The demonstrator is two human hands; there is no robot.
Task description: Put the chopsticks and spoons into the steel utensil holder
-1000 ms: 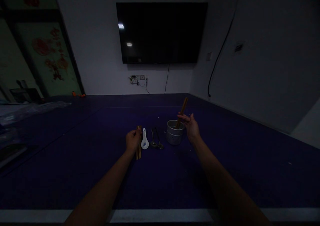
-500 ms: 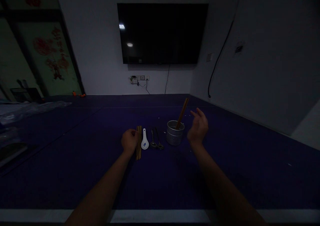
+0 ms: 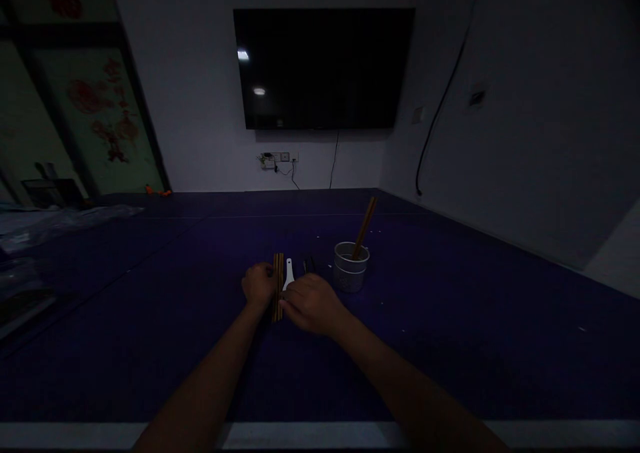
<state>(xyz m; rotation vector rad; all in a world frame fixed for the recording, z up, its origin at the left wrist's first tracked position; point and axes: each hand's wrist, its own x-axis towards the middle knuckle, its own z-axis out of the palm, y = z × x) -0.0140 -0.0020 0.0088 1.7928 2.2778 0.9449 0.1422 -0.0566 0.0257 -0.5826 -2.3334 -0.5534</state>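
A row of wooden chopsticks [image 3: 279, 273] lies lengthwise on the dark blue surface. At its left side is my left hand [image 3: 259, 285], fingers curled in against the chopsticks. My right hand [image 3: 313, 303] reaches across from the right, its fingertips pinched at the right edge of the same chopsticks. Under that hand, the white soup spoon [image 3: 289, 271] shows mostly its handle. Two metal spoons [image 3: 309, 265] are largely covered too, only their handle ends showing. A grey metal cup [image 3: 349, 273] with holes stands to the right, with chopsticks [image 3: 365, 227] leaning upright in it.
The blue surface [image 3: 200, 359] reaches back to a wall with a dark television [image 3: 325, 69]. Clear plastic wrapping [image 3: 65, 219] lies at the left. A black cable [image 3: 443, 106] hangs down the right wall. Small white scraps lie near the cup.
My right hand has swung left and down from beside the cup to the chopsticks, now covering the spoons. Its spread fingers have closed. My left hand stays in place.
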